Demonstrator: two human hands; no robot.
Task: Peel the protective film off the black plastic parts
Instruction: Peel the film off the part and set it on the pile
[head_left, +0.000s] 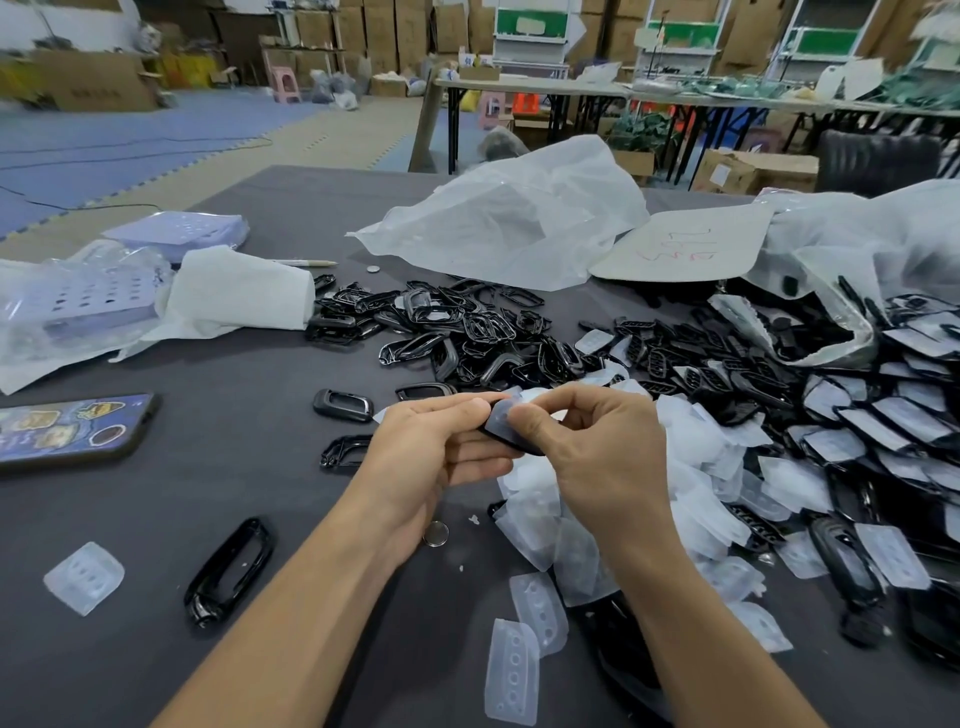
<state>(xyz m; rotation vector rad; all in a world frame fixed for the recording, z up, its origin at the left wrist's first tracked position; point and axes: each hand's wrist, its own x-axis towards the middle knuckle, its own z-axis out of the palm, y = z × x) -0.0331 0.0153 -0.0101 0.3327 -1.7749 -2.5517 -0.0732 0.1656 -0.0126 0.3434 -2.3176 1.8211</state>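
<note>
A small black plastic part (503, 434) with a cloudy film on its face is held above the table's middle. My left hand (441, 441) grips its left end, fingers curled round it. My right hand (592, 441) pinches the film at the part's upper edge between thumb and fingers. A heap of black frames (467, 332) lies behind the hands. To the right lies a pile of film-covered black parts (857, 426). Peeled translucent films (566, 525) are heaped under my right wrist.
A phone (67, 431) lies at the left edge of the grey table (260, 364). A long black frame (228, 571) and a loose film (85, 577) lie front left. Plastic bags (514, 218), a cardboard sheet (685, 244) and wrapped packs (78, 306) sit behind. A coin (435, 533) lies under my left wrist.
</note>
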